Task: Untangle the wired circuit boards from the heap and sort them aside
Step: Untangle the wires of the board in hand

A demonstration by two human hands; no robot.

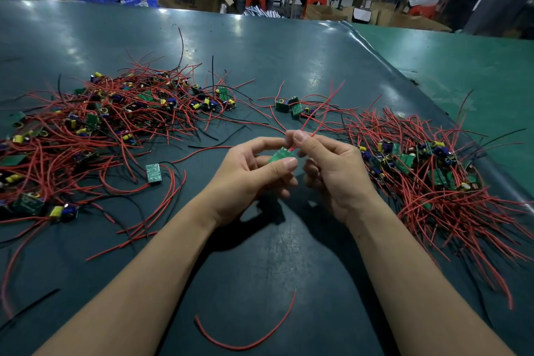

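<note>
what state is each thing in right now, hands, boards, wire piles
left hand: grips the held board
right hand: pinches the board's red wires
held board: green, lifted off the table, between both hands
left heap: tangled
right pile: wires lying more aligned
lone board: flat on the table, apart from the heap
loose red wire: curved, lying alone near the person
</note>
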